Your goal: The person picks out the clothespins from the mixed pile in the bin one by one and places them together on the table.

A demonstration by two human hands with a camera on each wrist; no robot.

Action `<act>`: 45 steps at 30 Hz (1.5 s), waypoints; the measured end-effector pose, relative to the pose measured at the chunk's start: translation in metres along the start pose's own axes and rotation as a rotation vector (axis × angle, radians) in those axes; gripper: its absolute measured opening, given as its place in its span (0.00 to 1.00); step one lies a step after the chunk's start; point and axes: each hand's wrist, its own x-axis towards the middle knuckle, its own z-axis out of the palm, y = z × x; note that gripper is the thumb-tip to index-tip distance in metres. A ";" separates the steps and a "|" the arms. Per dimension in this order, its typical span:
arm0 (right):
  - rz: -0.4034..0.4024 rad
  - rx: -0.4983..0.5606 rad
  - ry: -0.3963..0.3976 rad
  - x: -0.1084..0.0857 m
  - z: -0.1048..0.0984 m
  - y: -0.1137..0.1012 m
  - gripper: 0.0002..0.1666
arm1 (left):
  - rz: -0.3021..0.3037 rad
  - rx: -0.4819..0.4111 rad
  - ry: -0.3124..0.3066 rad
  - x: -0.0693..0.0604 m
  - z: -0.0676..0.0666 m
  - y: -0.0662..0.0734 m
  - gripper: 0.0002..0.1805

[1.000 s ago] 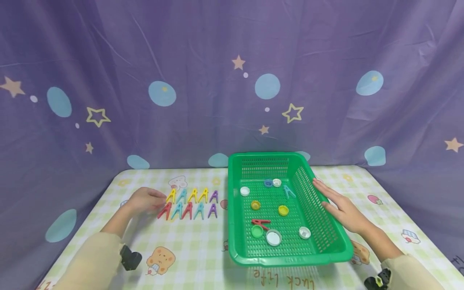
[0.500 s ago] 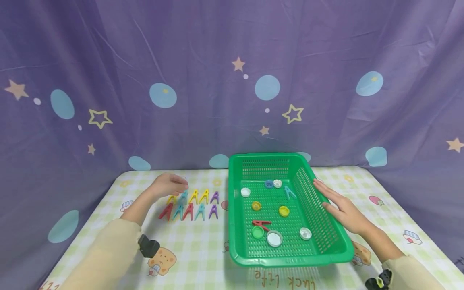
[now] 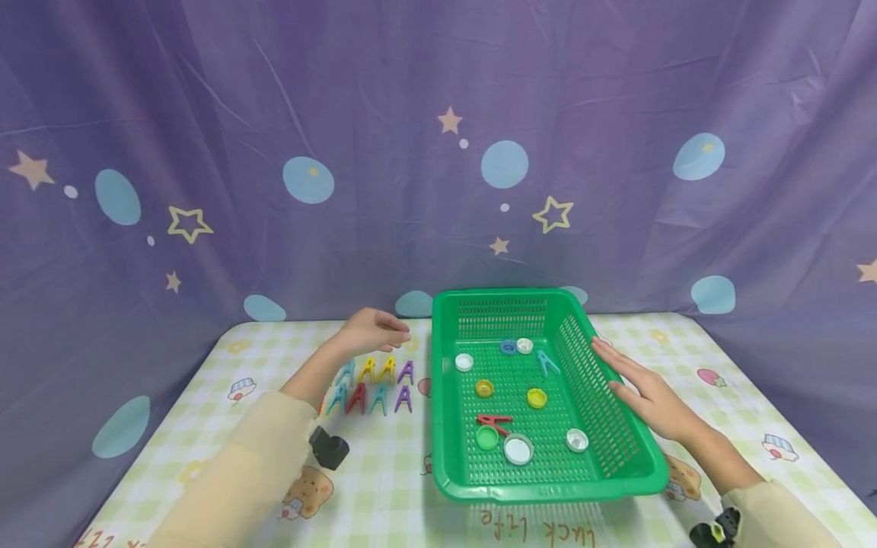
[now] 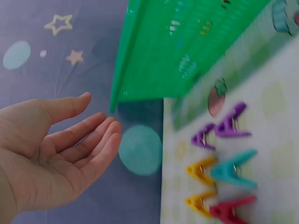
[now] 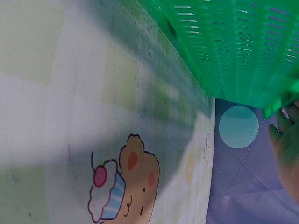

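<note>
In the head view my left hand (image 3: 371, 330) is above the back row of clothespins, left of the green basket (image 3: 548, 493). The left wrist view shows that hand (image 4: 60, 158) holding nothing, its fingers relaxed. Below it stand two rows of clothespins, among them yellow (image 3: 387, 370), purple (image 3: 403, 398), red (image 3: 357, 399) and light blue (image 3: 378, 399) ones; my left arm covers those at the left end. My right hand (image 3: 647, 392) rests on the basket's right rim with fingers extended. Only part of this hand (image 5: 287, 144) appears in the right wrist view.
Inside the basket lie several bottle caps, including a yellow cap (image 3: 537, 398) and a green cap (image 3: 487, 438), with a red clothespin (image 3: 493, 420) and a light blue clothespin (image 3: 546, 363). A checked tablecloth (image 3: 384, 472) covers the table. A purple curtain (image 3: 411, 221) hangs behind.
My left hand has moved right and away from me, from the left end of the clothespin rows to beyond their right part. The right hand stays on the basket rim.
</note>
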 end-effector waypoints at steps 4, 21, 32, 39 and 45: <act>0.003 0.002 -0.004 0.000 0.000 0.000 0.32 | 0.020 -0.001 -0.008 0.007 0.009 0.014 0.19; -0.018 0.003 0.008 -0.001 0.001 0.001 0.33 | 0.064 -0.002 -0.099 0.039 0.048 0.083 0.17; -0.012 0.012 0.001 -0.001 0.000 0.000 0.34 | 0.014 -0.030 -0.138 0.068 0.084 0.090 0.19; -0.020 0.003 -0.010 -0.001 -0.001 0.000 0.34 | -0.025 -0.050 -0.156 0.086 0.103 0.089 0.20; -0.030 -0.003 -0.009 0.000 -0.001 0.001 0.34 | -0.084 -0.189 -0.181 0.098 0.124 0.089 0.21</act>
